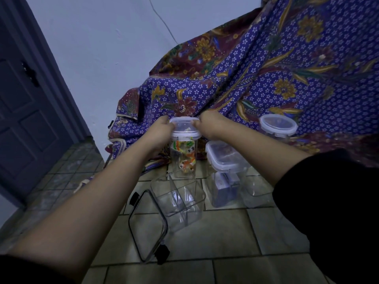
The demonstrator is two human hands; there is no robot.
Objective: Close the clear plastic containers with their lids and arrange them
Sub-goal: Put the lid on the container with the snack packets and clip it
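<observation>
Mid-closing: pinching the lid (184,128) at opposite edges with left grip (164,130) and right grip (207,127), fingers curled over its rim. Seated atop the tall container (183,158), upright on the floor (235,232) just below both grips. Probably calls next for pressing down evenly and snapping latches shut, then reaching back toward the open divided container (180,199) and black-rimmed lid (147,228), nearer the body than either grip.

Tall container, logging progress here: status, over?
Left hand and right hand grip the lid on tall container. Divided container open, black-rimmed lid beside it. Nothing in the way.
</observation>
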